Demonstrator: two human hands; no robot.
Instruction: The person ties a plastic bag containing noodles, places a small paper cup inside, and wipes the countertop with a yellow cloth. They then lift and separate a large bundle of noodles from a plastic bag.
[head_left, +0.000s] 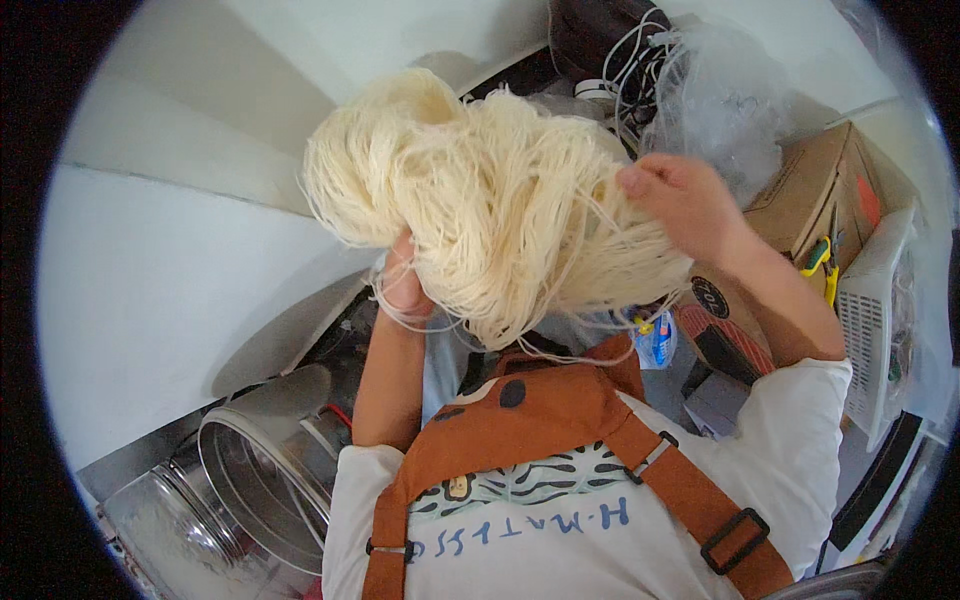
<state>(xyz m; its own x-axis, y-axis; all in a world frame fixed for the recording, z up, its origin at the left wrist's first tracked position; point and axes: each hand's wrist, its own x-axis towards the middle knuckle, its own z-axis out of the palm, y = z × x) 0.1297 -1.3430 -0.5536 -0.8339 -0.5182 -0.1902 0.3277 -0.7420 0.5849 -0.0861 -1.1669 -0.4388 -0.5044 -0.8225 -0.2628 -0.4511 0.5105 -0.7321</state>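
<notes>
A large loose bundle of cream-coloured yarn (480, 202) is held up in front of my chest. My left hand (405, 281) supports it from below on the left, its fingers mostly hidden behind the strands. At the right end, my right hand (679, 199) pinches some of the yarn between thumb and fingers. Several strands hang in loops under the bundle and around my left wrist. Below it is the bib of my brown apron (517, 420), worn over a white shirt (525, 540) that bears writing.
At lower left a steel pot (259, 487) lies tilted. Cardboard boxes (806, 199), yellow-handled pliers (825, 262) and a white plastic basket (862, 352) stand at right. A clear plastic bag (724, 105) and white cables (626, 56) are behind. A white surface (172, 300) borders the left.
</notes>
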